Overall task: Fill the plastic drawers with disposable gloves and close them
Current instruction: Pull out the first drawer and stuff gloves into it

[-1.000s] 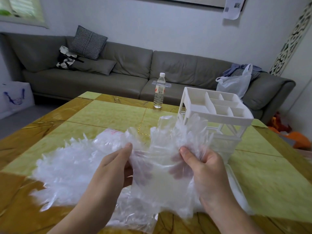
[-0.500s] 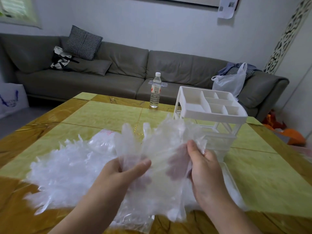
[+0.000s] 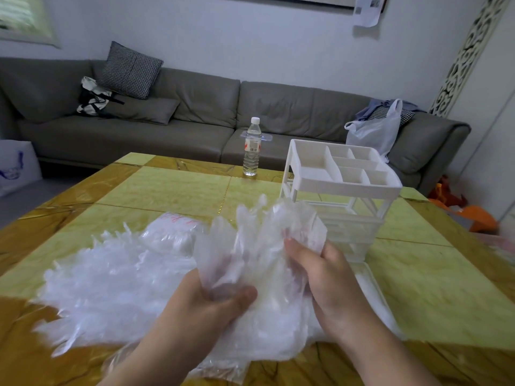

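1. Sofa, long and grey (image 3: 195, 121), runs behind the table; a checked cushion (image 3: 129, 69), a black-and-white bag (image 3: 93, 97) and a white plastic carrier bag (image 3: 374, 129) lie on it.
2. Tabletop of green and amber marble squares (image 3: 172, 188) bears everything near.
3. Heap of clear disposable plastic gloves (image 3: 106, 282) sprawls across the table's near left part, well apart from the bottle.
4. White plastic drawer unit with a divided top tray (image 3: 342, 174) stands at right, just behind the raised gloves, which cover its lower front; whether its drawers are in or out cannot be told.
5. Bunch of clear gloves (image 3: 259, 246) is held up between both hands, in front of the unit.
6. Right hand (image 3: 331, 285) clamps the bunch's right edge, fingers curled round it.
7. Left hand (image 3: 206, 305) pinches the bunch's lower part, thumb pressed over the film.
8. Clear plastic water bottle with a white cap (image 3: 252, 147) stands upright at the far edge.
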`<action>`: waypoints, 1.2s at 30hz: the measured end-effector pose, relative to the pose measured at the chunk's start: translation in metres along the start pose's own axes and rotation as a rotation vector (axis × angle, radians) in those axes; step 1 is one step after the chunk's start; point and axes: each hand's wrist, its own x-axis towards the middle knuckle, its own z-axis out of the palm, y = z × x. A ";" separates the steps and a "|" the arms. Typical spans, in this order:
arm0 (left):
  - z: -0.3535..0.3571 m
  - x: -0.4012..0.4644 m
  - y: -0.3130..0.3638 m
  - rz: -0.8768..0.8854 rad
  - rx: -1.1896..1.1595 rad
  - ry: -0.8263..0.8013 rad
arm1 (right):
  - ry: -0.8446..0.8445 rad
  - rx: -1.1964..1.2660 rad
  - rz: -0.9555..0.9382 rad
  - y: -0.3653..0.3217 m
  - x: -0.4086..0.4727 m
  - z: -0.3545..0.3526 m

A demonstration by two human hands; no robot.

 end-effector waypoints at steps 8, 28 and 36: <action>-0.001 0.002 0.003 -0.097 0.012 0.069 | 0.046 -0.111 -0.135 0.003 0.003 -0.002; 0.001 0.005 -0.004 0.157 0.107 0.299 | -0.134 -0.210 0.097 0.004 -0.008 0.006; -0.006 0.004 0.008 0.163 0.003 0.268 | -0.146 -0.274 0.063 -0.002 -0.009 0.003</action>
